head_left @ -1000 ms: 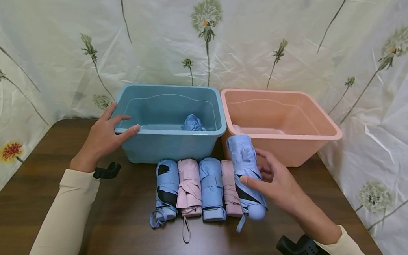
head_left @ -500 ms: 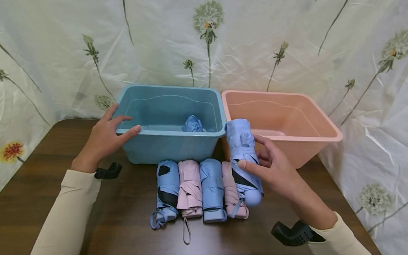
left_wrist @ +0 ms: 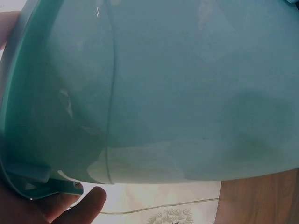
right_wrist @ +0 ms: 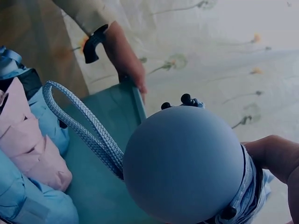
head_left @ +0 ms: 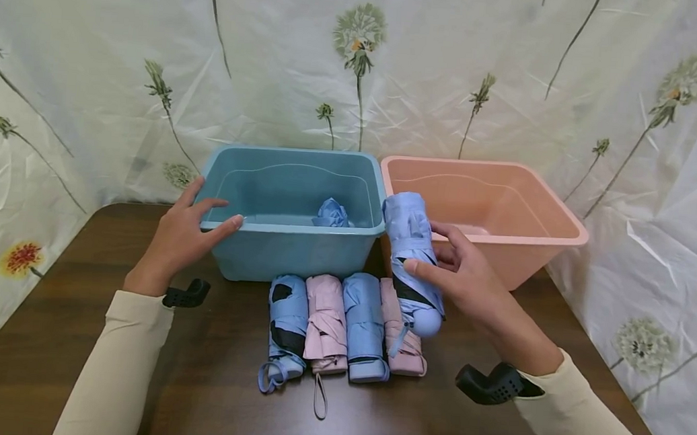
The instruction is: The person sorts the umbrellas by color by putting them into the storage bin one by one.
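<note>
My right hand [head_left: 466,269] grips a folded blue umbrella [head_left: 411,232] with a round handle end [right_wrist: 184,163] and a braided wrist loop. The umbrella hangs tilted in front of the gap between the two bins, above the row on the table. At its front left corner, my left hand [head_left: 186,233] holds the rim of the blue bin [head_left: 285,257]; in the left wrist view fingertips [left_wrist: 91,205] show outside the rim. Another blue umbrella [head_left: 332,214] lies partly visible inside that bin.
The pink bin [head_left: 523,240] stands right of the blue one. Before them lie folded umbrellas: a blue one [head_left: 289,314], a pink one [head_left: 326,317], a blue one [head_left: 363,320] and a pink one [head_left: 405,363]. A patterned sheet [head_left: 262,56] hangs behind the brown table [head_left: 221,384].
My right hand has raised the blue umbrella and moved it slightly left, uncovering more of the rightmost pink umbrella. The left hand stays at the blue bin's corner.
</note>
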Tool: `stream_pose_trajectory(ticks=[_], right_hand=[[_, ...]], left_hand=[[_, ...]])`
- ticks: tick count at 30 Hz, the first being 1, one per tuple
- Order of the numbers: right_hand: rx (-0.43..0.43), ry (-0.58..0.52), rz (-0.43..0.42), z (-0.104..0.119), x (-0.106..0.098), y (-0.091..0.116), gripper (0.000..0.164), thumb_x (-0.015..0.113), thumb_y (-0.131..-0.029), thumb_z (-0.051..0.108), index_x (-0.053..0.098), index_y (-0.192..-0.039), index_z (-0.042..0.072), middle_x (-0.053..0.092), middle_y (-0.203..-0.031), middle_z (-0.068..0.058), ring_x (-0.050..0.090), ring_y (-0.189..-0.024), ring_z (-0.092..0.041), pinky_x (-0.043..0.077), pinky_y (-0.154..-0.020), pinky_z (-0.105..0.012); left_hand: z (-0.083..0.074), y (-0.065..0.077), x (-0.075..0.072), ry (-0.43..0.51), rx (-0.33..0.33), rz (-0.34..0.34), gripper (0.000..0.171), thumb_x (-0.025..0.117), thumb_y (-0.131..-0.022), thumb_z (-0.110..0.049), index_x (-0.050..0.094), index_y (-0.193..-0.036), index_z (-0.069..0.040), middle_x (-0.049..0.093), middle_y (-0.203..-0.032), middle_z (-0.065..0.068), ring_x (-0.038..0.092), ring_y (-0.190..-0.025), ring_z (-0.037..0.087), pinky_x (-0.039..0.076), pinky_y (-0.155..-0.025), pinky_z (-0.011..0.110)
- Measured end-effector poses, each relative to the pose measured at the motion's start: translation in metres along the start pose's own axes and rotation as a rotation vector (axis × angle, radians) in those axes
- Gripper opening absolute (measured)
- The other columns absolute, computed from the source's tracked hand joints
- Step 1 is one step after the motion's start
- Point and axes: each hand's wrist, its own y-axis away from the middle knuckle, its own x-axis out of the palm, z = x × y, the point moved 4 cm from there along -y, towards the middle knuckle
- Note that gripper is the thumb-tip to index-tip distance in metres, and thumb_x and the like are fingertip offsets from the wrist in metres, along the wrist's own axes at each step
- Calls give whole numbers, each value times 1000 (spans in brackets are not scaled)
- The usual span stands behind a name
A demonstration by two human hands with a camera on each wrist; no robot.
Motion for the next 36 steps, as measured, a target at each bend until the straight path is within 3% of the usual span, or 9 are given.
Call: stream_pose_trajectory(ticks=[14, 21, 36], right_hand=[[30, -67, 4, 10, 4, -23, 75, 69, -89, 33, 27, -151, 21, 59, -122, -19, 65, -95, -25, 57, -76, -38], [27, -53, 3, 15, 5, -37, 77, 69, -89, 36, 28, -151, 19, 59, -122, -18, 63, -100, -25, 56, -78, -37], [55, -132, 8, 21, 12, -72, 85, 71, -87, 37, 21, -153, 18, 54, -126, -18, 65, -96, -23, 55, -80, -32]], left_hand=[[1, 0, 0, -1, -5, 4, 65, 57, -88, -60, 61, -128, -9, 13, -160, 11, 27, -138, 46, 31, -100, 69], [1, 0, 0, -6, -6, -1, 65, 56, -88, -61, 61, -128, -9, 13, -161, 10, 27, -139, 45, 31, -99, 69], [1, 1, 1, 0, -3, -4, 66, 56, -88, -61, 61, -128, -8, 13, -161, 10, 28, -138, 46, 32, -98, 69]])
